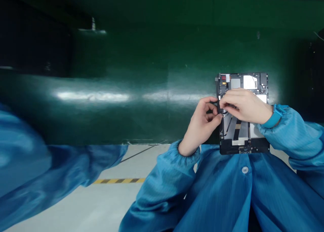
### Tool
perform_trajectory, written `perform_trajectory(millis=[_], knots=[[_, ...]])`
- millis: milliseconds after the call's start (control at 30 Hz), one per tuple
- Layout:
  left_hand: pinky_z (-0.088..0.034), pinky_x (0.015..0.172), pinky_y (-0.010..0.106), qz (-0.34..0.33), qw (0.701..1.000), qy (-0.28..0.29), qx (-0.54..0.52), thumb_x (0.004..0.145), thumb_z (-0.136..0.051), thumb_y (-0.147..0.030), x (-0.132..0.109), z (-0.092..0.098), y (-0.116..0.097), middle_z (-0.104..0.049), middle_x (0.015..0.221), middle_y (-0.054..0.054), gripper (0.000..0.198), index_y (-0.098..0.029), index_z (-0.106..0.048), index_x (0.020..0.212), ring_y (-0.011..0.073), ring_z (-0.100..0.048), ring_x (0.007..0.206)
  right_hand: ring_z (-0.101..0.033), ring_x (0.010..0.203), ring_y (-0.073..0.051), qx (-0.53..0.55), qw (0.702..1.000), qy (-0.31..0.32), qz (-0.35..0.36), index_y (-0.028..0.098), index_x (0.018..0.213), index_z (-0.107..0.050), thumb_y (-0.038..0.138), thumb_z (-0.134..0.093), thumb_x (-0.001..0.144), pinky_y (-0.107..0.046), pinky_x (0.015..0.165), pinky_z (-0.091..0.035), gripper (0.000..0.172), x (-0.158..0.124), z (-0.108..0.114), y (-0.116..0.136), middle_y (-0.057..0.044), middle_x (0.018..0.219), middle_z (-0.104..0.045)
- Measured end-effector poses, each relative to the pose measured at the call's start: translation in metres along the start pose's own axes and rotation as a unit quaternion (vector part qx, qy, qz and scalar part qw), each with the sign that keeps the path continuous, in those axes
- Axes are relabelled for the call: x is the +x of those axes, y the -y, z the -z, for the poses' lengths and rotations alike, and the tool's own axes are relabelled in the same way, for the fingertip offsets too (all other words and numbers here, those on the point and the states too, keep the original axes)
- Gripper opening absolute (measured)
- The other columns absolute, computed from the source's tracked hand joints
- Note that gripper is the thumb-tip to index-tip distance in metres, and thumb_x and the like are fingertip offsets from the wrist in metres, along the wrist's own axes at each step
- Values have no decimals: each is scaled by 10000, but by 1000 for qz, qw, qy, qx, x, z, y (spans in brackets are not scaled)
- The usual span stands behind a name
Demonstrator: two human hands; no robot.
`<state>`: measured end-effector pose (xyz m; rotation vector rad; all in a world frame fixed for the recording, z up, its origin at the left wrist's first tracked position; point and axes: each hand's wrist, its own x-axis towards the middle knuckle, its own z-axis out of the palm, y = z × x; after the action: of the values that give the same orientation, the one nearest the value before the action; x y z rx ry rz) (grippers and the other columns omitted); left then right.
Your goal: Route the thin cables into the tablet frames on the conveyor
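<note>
Fingers of the left hand (202, 122) pinch a small black strip (218, 107), thumb and forefinger pressed together on it, at the left edge of an opened tablet frame (244, 147) of dark metal with silver panels, white patches and thin ribbon cables. The frame lies flat on a glossy dark-green worktop (126, 56), right of centre and close to the person's chest. The right hand (244, 105) reaches across the frame's middle, its fingers held together and curled, the tips almost meeting the strip; whether they grip anything is hidden. A teal wrist strap (274, 116) circles that wrist, above the cuff of a blue antistatic smock (222, 188) with a white snap button (245, 170). Far left, a blurred blue sleeve (30, 157) crosses the view. Beyond the worktop's near edge, a pale floor (76, 208) carries yellow-and-black hazard tape (118, 180).
</note>
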<state>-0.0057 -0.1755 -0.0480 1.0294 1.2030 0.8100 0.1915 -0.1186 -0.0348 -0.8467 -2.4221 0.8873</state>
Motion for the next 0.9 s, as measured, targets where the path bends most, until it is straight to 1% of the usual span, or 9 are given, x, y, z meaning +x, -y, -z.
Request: perform_trajectory(millis=[133, 233, 333, 433, 567, 733, 833, 900], knots=[[-436, 561, 193, 2, 1000, -7, 10, 760, -697, -143, 1, -2, -1, -505, 823, -59, 461, -233, -496, 1165, 83, -499, 652, -569, 822, -184, 5, 1000, -8, 2, 196, 941, -640, 94, -497, 958, -320, 790, -449, 176, -1, -2, 0, -37, 862, -647], [-427, 562, 187, -1, 999, -19, 29, 718, -680, -111, 4, -5, -2, -492, 786, -70, 458, -228, -493, 1120, 84, -489, 651, -563, 834, -194, -20, 999, -46, 16, 187, 927, -642, 93, -481, 966, -327, 787, -450, 190, 0, -4, -2, -48, 859, -649], [-414, 566, 184, -1, 998, -17, 54, 685, -661, -91, 9, -5, -4, -474, 743, -87, 442, -226, -483, 1066, 78, -465, 628, -546, 838, -209, -59, 995, -76, 28, 182, 909, -644, 91, -459, 968, -349, 795, -441, 214, 4, -6, -7, -63, 859, -652], [-394, 573, 183, -3, 997, -6, 83, 678, -651, -94, 16, -2, -7, -448, 695, -99, 357, -221, -465, 955, 70, -432, 606, -533, 830, -210, -50, 996, -66, 21, 187, 918, -638, 98, -467, 962, -354, 797, -436, 198, 8, -7, -12, -61, 861, -648], [-360, 542, 187, -3, 993, 1, 120, 714, -646, -129, 23, 2, -12, -443, 683, -86, 253, -216, -439, 829, 65, -419, 575, -534, 848, -216, -23, 998, -55, -8, 192, 927, -633, 105, -475, 956, -361, 815, -431, 184, 12, -6, -13, -64, 880, -650], [-301, 482, 192, 1, 987, -6, 158, 753, -645, -154, 28, 4, -14, -444, 633, -88, 241, -223, -417, 785, 57, -388, 495, -542, 866, -217, -19, 998, -54, -21, 196, 920, -631, 102, -469, 951, -354, 833, -422, 190, 13, -7, -13, -64, 888, -651], [-297, 447, 194, 17, 989, 0, 145, 751, -643, -152, 29, 4, -16, -439, 596, -99, 251, -230, -406, 776, 53, -399, 447, -542, 859, -217, -18, 998, -56, -18, 194, 923, -630, 98, -466, 944, -351, 823, -418, 191, 13, -8, -13, -64, 887, -655], [-295, 420, 195, 46, 992, 4, 120, 738, -629, -134, 31, 2, -19, -428, 564, -111, 258, -235, -394, 772, 52, -402, 409, -542, 855, -216, -15, 998, -60, -19, 195, 921, -629, 98, -475, 934, -346, 816, -416, 183, 13, -8, -13, -61, 885, -656]])
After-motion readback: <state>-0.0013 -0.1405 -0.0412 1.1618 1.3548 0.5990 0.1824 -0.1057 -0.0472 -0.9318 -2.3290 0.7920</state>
